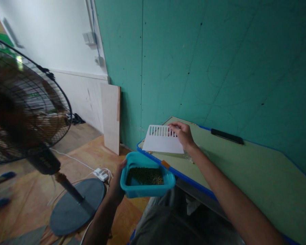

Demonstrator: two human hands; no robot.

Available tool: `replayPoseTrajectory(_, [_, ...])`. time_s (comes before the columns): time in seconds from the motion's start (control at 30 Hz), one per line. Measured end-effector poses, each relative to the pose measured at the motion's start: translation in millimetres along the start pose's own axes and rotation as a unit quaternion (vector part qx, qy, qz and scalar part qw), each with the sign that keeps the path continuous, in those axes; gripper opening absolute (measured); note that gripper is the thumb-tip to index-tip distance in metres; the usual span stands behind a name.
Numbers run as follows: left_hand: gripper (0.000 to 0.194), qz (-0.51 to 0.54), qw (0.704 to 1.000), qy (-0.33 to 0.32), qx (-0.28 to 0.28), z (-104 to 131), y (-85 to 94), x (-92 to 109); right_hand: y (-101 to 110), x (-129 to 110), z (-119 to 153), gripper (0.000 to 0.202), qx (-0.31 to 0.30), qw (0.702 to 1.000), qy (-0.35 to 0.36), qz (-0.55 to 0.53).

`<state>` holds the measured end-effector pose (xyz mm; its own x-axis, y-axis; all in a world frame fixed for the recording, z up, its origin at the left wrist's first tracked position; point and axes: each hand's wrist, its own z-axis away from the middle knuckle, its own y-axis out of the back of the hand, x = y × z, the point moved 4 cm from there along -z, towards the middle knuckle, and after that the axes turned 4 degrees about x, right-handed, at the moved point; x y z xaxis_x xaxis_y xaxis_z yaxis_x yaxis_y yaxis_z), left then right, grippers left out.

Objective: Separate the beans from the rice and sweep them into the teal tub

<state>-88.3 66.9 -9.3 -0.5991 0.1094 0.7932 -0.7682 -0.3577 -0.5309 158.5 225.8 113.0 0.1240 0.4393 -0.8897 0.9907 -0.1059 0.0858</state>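
Observation:
My left hand [118, 180] grips the left end of a turquoise plastic container [148, 191], held just off the table's near edge. Dark green beans [141, 174] cover much of its bottom, with paler beans [158, 180] gathered at the right. In my right hand [182, 132] is a white plastic scraper [163, 144] with a row of slots along its top, pinched at the upper right corner. The scraper's lower edge is at the tabletop, close behind the container. A few pale beans [149, 152] lie at the table edge under it.
The pale green table [244, 170] has a blue rim and stands by a green wall [206, 61]. A black phone-like slab [226, 136] lies at its back edge. On the left are a standing fan [44, 161], a power strip [101, 174] with cables, and a leaning board [111, 119].

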Motion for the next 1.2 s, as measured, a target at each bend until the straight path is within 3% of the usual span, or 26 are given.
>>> replayPoseTrajectory(0.47, [0.047, 0.003, 1.000, 0.006, -0.013, -6, 4.7, -3, 6, -1, -5, 0.024, 0.015, 1.000, -0.011, -0.008])
replayPoseTrajectory(1.2, [0.053, 0.005, 0.999, 0.007, -0.044, -12, 7.5, -5, 12, 3, -7, 0.025, -0.011, 0.998, -0.047, -0.028])
